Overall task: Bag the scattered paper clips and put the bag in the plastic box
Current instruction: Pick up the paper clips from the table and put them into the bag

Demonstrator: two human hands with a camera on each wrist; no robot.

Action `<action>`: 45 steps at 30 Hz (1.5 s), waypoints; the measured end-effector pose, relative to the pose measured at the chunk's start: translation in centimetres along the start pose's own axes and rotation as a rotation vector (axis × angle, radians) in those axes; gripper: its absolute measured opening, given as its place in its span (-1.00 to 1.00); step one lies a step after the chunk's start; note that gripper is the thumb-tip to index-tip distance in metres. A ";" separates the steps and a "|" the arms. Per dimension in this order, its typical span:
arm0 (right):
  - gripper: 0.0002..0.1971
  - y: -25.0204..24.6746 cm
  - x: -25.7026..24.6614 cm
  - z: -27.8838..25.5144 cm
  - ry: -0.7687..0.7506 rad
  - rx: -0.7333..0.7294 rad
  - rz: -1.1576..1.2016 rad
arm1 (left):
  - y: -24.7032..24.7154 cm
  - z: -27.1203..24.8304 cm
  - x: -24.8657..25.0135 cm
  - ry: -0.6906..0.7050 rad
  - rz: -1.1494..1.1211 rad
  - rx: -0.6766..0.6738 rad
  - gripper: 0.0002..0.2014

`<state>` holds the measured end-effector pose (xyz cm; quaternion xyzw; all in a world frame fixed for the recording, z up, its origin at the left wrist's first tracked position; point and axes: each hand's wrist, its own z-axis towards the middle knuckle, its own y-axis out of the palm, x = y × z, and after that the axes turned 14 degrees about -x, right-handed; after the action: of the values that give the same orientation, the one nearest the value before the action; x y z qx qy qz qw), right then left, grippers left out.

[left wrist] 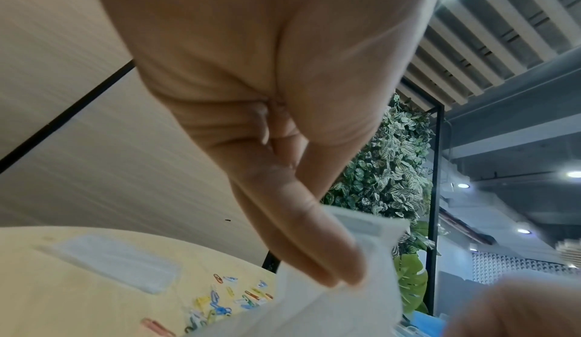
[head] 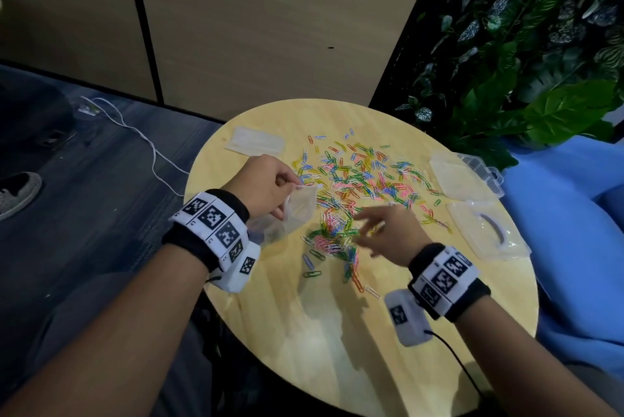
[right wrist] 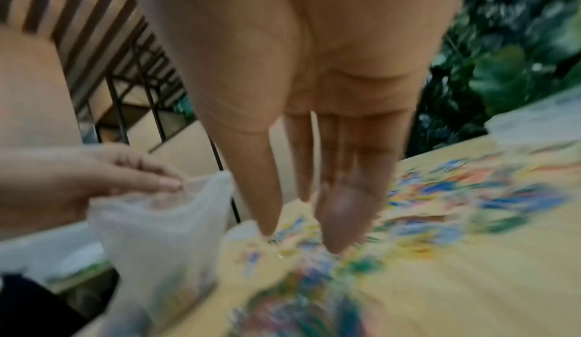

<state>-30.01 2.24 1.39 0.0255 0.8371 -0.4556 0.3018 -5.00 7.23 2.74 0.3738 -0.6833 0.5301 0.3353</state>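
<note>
**Bag held open, clips all over the table**

Left hand (head: 266, 185) pinches the rim of the clear bag (head: 297, 210) at the table's left edge, mouth held up; right hand (head: 388, 231) hovers just above the paper clips (head: 354, 180), fingers straight and loose, blurry, gripping nothing; clips cover the middle of the round wooden table (head: 337, 332); the plastic box (head: 466, 173) sits open by the right rim, with a clear lid (head: 486, 231) nearer.
</note>
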 end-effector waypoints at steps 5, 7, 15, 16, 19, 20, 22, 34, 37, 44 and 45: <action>0.18 3.1 3.5 -1.5 0.312 -0.236 -0.261 | 0.3 0.2 0.1 -0.009 0.010 -0.008 -0.83; 0.18 4.6 3.4 -1.1 0.259 -0.139 -0.208 | 0.5 0.4 0.1 -0.007 0.019 -0.015 -0.83; -0.40 6.6 0.0 2.5 0.034 -0.022 -0.293 | 0.5 0.5 -0.2 -0.021 0.062 -0.017 -0.83; -0.52 6.8 -0.4 2.9 0.013 -0.008 -0.342 | 0.5 0.6 -0.2 -0.024 0.066 -0.012 -0.83; -0.73 6.8 -1.0 3.8 -0.033 0.026 -0.405 | 0.6 0.7 -0.1 -0.027 0.073 -0.009 -0.84; -0.75 6.6 -1.0 3.9 -0.036 0.024 -0.410 | 0.7 0.8 0.0 -0.028 0.073 -0.013 -0.84; -0.79 5.9 -0.9 3.8 -0.030 0.036 -0.342 | 0.9 0.9 0.0 -0.029 0.074 -0.019 -0.85; -0.84 -1.4 -0.4 1.7 -0.086 0.081 0.962 | 0.9 1.0 0.0 -0.021 0.073 -0.009 -0.85; -0.77 -1.8 -2.7 1.5 -0.172 -0.028 1.229 | 1.1 1.0 0.2 -0.010 0.067 -0.006 -0.85; -0.92 1.7 -6.5 3.0 -0.120 -0.057 1.186 | 1.0 0.7 0.4 0.052 0.041 0.048 -0.84; -0.91 2.2 -6.7 3.4 -0.104 -0.049 1.126 | 1.0 0.6 0.4 0.053 0.032 0.053 -0.84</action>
<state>-22.20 2.47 1.93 0.4386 0.6886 -0.2056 0.5396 -6.12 6.74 2.46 0.3574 -0.6659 0.5629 0.3347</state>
